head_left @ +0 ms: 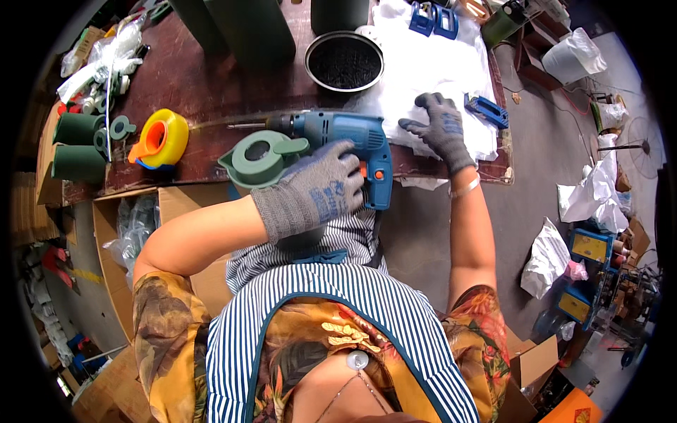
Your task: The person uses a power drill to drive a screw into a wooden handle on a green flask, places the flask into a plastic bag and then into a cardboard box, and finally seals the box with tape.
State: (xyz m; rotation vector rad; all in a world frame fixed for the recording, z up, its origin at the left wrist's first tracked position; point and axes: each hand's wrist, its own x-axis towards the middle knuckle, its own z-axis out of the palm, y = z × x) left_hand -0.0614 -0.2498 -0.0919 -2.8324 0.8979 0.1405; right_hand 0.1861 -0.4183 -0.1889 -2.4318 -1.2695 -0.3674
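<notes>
Both hands wear grey knit gloves. My left hand (314, 189) curls around the side of a green lidded container (248, 169), with a spout at its left and a tab at its right. The container's lower part is mostly hidden behind my hand. Just beyond my left fingers, a blue power drill (345, 130) lies at the table edge, its bit pointing left and its handle toward me. My fingers overlap the drill, but I cannot tell if they touch it. My right hand (444, 130) is over white sheets (402, 70), thumb and fingers apart, holding nothing.
A metal tin of small dark pieces (345, 63) stands beyond the drill, near tall green cylinders (250, 32). A yellow tape roll (166, 137) sits left. A blue tool (486, 111) lies right of my right hand. An open cardboard box (180, 204) is below the table edge.
</notes>
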